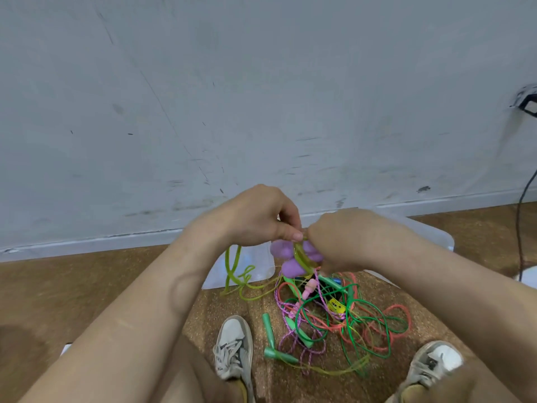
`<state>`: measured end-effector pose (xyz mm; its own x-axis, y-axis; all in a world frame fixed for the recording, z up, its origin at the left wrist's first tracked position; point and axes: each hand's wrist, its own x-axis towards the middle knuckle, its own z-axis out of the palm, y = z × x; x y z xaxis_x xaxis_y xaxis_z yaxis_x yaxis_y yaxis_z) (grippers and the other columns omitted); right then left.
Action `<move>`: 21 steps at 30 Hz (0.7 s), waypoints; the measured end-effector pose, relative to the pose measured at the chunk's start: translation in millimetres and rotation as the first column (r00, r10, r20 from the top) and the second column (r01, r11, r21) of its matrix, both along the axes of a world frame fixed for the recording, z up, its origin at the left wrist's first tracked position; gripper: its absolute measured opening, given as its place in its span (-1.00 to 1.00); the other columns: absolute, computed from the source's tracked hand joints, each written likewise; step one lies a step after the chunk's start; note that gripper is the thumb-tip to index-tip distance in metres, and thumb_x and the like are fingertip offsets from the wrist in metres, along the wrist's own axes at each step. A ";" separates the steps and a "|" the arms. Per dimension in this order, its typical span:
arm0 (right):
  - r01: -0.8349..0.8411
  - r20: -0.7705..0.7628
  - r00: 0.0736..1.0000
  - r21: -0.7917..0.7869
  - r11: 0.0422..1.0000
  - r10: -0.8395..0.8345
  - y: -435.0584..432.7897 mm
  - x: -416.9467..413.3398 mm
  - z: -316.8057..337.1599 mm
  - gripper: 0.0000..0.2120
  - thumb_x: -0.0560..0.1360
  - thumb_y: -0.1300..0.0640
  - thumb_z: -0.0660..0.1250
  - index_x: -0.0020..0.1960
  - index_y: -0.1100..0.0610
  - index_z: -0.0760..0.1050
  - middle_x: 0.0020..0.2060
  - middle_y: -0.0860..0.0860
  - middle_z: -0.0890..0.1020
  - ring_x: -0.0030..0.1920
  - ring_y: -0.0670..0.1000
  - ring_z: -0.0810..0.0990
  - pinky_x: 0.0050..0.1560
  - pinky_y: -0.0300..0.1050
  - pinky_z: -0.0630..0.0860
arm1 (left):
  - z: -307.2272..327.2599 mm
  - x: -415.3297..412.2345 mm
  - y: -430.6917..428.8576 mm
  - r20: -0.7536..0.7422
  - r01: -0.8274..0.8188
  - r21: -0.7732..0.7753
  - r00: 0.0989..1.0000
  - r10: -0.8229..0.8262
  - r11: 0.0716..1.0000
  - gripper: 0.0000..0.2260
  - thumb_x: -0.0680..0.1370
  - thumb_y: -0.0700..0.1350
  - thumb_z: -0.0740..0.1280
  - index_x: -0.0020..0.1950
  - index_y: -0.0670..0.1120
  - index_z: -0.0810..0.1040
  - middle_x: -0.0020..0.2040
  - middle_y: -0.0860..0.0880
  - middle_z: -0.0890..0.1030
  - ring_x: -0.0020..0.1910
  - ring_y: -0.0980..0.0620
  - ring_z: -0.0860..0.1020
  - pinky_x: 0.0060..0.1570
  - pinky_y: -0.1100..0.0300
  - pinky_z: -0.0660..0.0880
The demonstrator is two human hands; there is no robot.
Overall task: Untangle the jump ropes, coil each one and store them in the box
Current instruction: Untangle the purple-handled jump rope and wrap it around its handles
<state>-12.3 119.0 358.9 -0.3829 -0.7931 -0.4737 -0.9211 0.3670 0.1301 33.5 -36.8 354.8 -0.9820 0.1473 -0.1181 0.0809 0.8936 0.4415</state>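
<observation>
While the yellow-green rope (300,253) is pinched by the left hand (261,219) and gripped by the right hand (334,242), purple handles (280,248) bunched just beneath them, the clear box (241,271) is seen directly beyond both hands on the floor (87,286).

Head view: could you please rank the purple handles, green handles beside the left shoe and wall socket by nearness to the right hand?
1. purple handles, at the right hand.
2. green handles, lower left of it.
3. wall socket, far upper right.
</observation>
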 end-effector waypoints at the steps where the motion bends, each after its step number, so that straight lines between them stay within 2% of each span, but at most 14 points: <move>1: -0.039 -0.022 0.999 -0.014 0.999 0.038 -0.6 3.5 -2.0 -0.73 0.50 -0.09 0.35 0.11 0.03 0.50 -0.02 0.00 0.59 0.06 0.11 0.60 -0.13 -0.13 0.43 | -1.2 0.3 -1.2 0.061 0.008 0.044 0.998 -0.011 0.999 -0.96 0.44 -0.05 0.48 -0.19 0.04 0.65 -0.28 0.13 0.61 -0.34 0.32 0.50 -0.31 0.46 0.35; 3: -0.086 -0.007 0.996 -0.040 0.995 0.086 -1.9 7.8 -8.0 -0.63 0.45 -0.16 0.40 0.12 0.05 0.52 0.01 0.00 0.62 0.02 0.10 0.62 -0.11 -0.12 0.49 | -3.1 1.4 -3.3 0.195 0.020 0.154 0.980 -0.050 0.988 -0.95 0.45 -0.12 0.47 -0.18 -0.07 0.64 -0.32 0.06 0.60 -0.39 0.28 0.48 -0.31 0.43 0.37; 6: -0.058 0.111 0.991 -0.129 0.990 0.072 1.3 8.0 -7.6 -0.57 0.39 -0.27 0.40 -0.01 0.07 0.53 -0.09 0.01 0.64 -0.11 0.07 0.62 -0.17 -0.14 0.49 | -2.7 3.5 -9.2 0.312 -0.021 0.376 0.944 -0.105 0.926 -0.91 0.40 -0.19 0.51 -0.17 -0.14 0.63 -0.39 -0.04 0.57 -0.45 0.14 0.45 -0.40 0.32 0.38; 9: 0.053 0.368 0.929 -0.244 0.968 0.042 8.8 2.2 3.1 -0.46 0.35 -0.38 0.36 -0.03 0.10 0.55 -0.18 0.04 0.67 -0.22 0.02 0.61 -0.20 -0.12 0.53 | -5.4 1.8 -18.5 0.358 -0.120 0.663 0.917 -0.173 0.739 -0.74 0.27 -0.05 0.58 -0.16 -0.08 0.58 -0.43 -0.05 0.56 -0.54 0.12 0.36 -0.54 0.36 0.24; 11: 0.153 0.525 0.850 -0.321 0.935 0.041 13.0 -0.2 14.6 -0.46 0.37 -0.35 0.36 -0.10 0.15 0.57 -0.35 0.02 0.61 -0.38 -0.02 0.51 -0.31 -0.14 0.42 | -5.9 0.9 -21.4 0.334 -0.143 0.772 0.920 -0.204 0.620 -0.68 0.22 0.13 0.59 -0.23 -0.02 0.61 -0.46 0.00 0.54 -0.56 0.16 0.36 -0.57 0.39 0.22; 13: 0.221 0.625 0.778 -0.360 0.906 0.059 15.7 -1.7 22.1 -0.49 0.41 -0.27 0.36 -0.20 0.22 0.53 -0.49 -0.04 0.42 -0.47 -0.08 0.32 -0.41 -0.19 0.25 | -8.5 -1.1 -19.7 0.313 -0.164 0.816 0.932 -0.185 0.555 -0.72 0.29 0.11 0.56 -0.27 -0.06 0.60 -0.47 0.01 0.50 -0.55 0.20 0.38 -0.54 0.41 0.30; 15: 0.251 0.680 0.728 -0.381 0.890 0.085 16.6 -1.6 25.7 -0.54 0.45 -0.17 0.38 -0.25 0.25 0.50 -0.52 -0.10 0.34 -0.49 -0.12 0.26 -0.44 -0.25 0.19 | -8.6 -3.5 -13.8 0.299 -0.184 0.787 0.948 -0.104 0.590 -0.73 0.45 -0.01 0.43 -0.30 -0.18 0.53 -0.49 0.03 0.44 -0.54 0.21 0.34 -0.50 0.39 0.30; 16: 0.263 0.704 0.703 -0.388 0.883 0.100 17.0 -1.3 26.9 -0.59 0.46 -0.13 0.38 -0.29 0.22 0.48 -0.53 -0.11 0.33 -0.49 -0.13 0.26 -0.45 -0.27 0.19 | -8.4 -4.3 -11.4 0.291 -0.176 0.751 0.953 -0.080 0.637 -0.70 0.48 -0.01 0.35 -0.30 -0.22 0.52 -0.48 0.01 0.42 -0.52 0.20 0.32 -0.49 0.36 0.28; 18: 0.292 0.752 0.647 -0.396 0.870 0.125 17.1 -1.8 27.4 -0.65 0.44 -0.10 0.38 -0.35 0.12 0.44 -0.54 -0.12 0.35 -0.49 -0.12 0.29 -0.46 -0.30 0.22 | -5.8 -5.8 -4.3 0.290 -0.195 0.714 0.957 -0.030 0.673 -0.70 0.49 0.02 0.32 -0.32 -0.16 0.61 -0.44 -0.02 0.47 -0.50 0.17 0.37 -0.48 0.33 0.30; 20: 0.362 0.790 0.601 -0.400 0.842 0.117 17.7 -4.6 26.8 -0.67 0.41 -0.10 0.38 -0.41 0.06 0.41 -0.58 -0.12 0.36 -0.53 -0.13 0.29 -0.49 -0.32 0.23 | -13.6 -7.1 0.9 0.336 -0.275 0.750 0.942 0.012 0.601 -0.71 0.51 -0.02 0.34 -0.35 -0.11 0.64 -0.46 0.03 0.56 -0.50 0.19 0.48 -0.44 0.36 0.41; 21: 0.404 0.805 0.584 -0.402 0.821 0.107 18.2 -5.8 26.7 -0.66 0.40 -0.10 0.37 -0.43 0.05 0.41 -0.59 -0.12 0.36 -0.55 -0.12 0.29 -0.50 -0.33 0.23 | -19.3 -7.7 4.6 0.337 -0.315 0.786 0.940 0.059 0.532 -0.75 0.49 -0.02 0.32 -0.32 -0.10 0.67 -0.43 0.05 0.61 -0.43 0.22 0.56 -0.32 0.37 0.49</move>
